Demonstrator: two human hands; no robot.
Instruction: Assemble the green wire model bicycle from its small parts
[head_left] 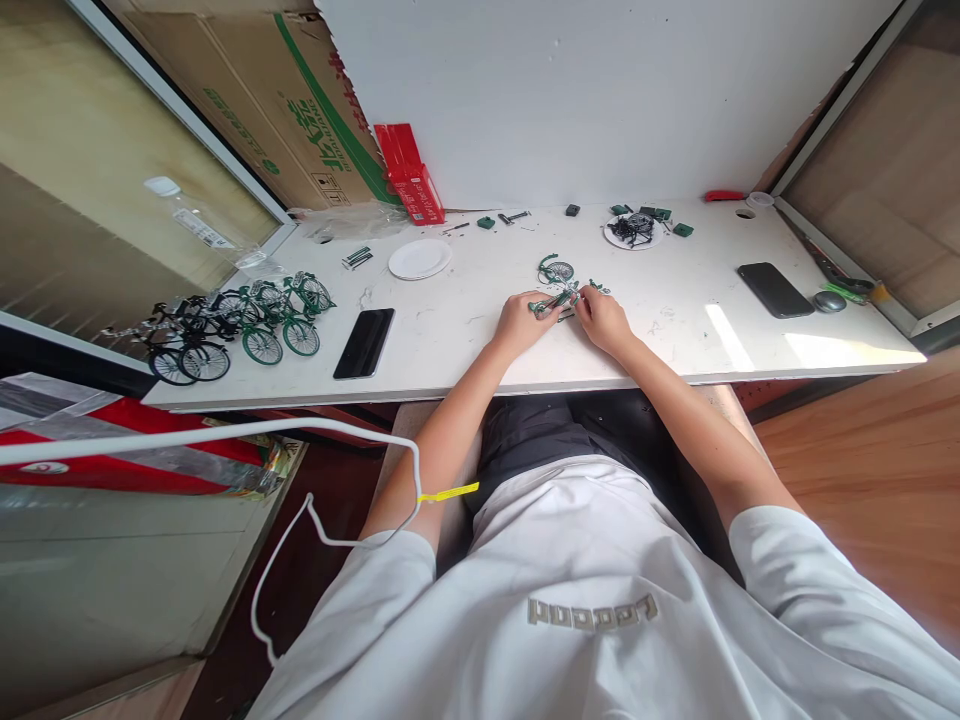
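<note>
Both my hands meet over the middle of the white table, working on a small green model bicycle frame. My left hand has its fingers closed round the frame from the left. From the other side my right hand pinches at the frame's right end; the exact part between its fingertips is too small to make out. Just beyond the hands lies a wheel with a green fender. A few small green parts are beside my right fingertips.
Several finished model bicycles, black and green, stand at the left. Phones lie at the left and right. A white plate, a red box and a plate of black parts sit farther back. A white cable hangs at lower left.
</note>
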